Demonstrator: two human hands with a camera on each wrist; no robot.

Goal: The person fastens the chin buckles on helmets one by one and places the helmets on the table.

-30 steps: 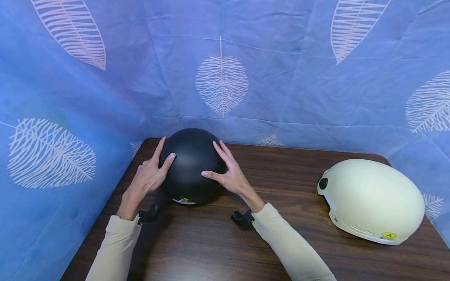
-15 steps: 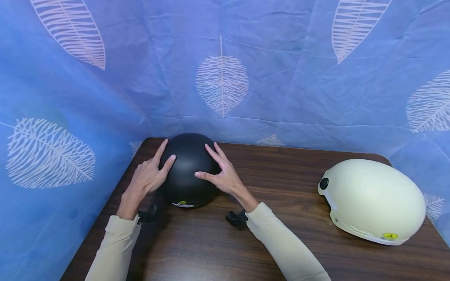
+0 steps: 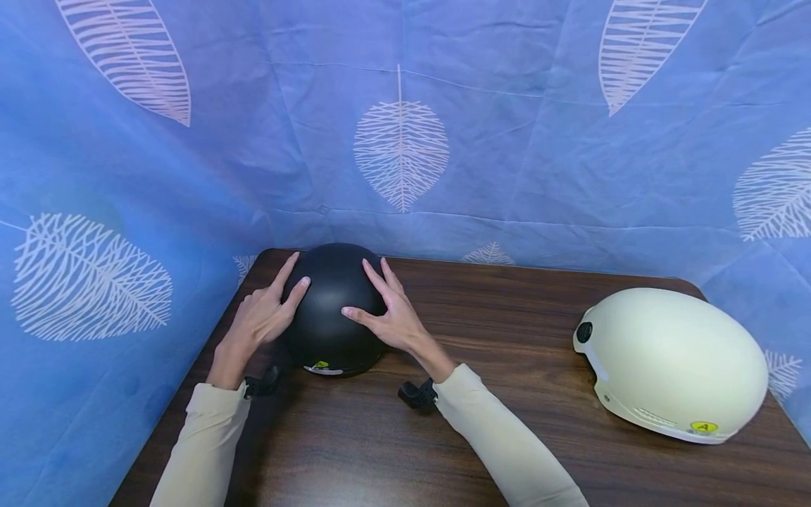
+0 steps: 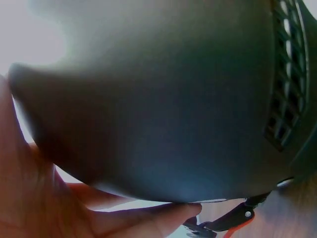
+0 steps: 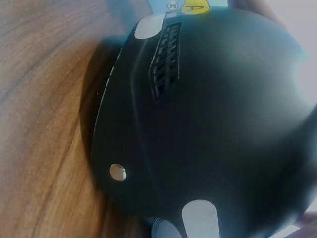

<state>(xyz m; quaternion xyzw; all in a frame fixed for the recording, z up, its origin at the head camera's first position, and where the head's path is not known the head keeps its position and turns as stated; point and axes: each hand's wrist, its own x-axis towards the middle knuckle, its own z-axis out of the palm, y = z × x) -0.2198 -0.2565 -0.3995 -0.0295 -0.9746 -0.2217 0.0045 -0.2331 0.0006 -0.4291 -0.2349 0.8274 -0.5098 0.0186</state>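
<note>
A matte black helmet [image 3: 332, 303] is dome-up at the table's back left corner. My left hand [image 3: 261, 313] grips its left side, thumb on the dome. In the left wrist view, fingers [image 4: 143, 220] of that hand reach along the rim, near a black strap [image 4: 233, 217] with a red edge. My right hand [image 3: 394, 315] holds the other side, its thumb and fingers spread over the shell. In the right wrist view, the rim is close above the table and a vent grille [image 5: 166, 62] shows. Whether the rim touches the table is hard to tell.
A cream helmet [image 3: 674, 359] with a yellow sticker sits at the table's right side. Dark wood table [image 3: 500, 338] spans between the two helmets. Behind and to the left hangs a blue cloth [image 3: 507, 162] with white leaf prints, close to the table's back edge.
The black helmet has shifted slightly left and down in the head view. My right hand has moved left with it, while the left hand has shifted only a little. The cream helmet stays put.
</note>
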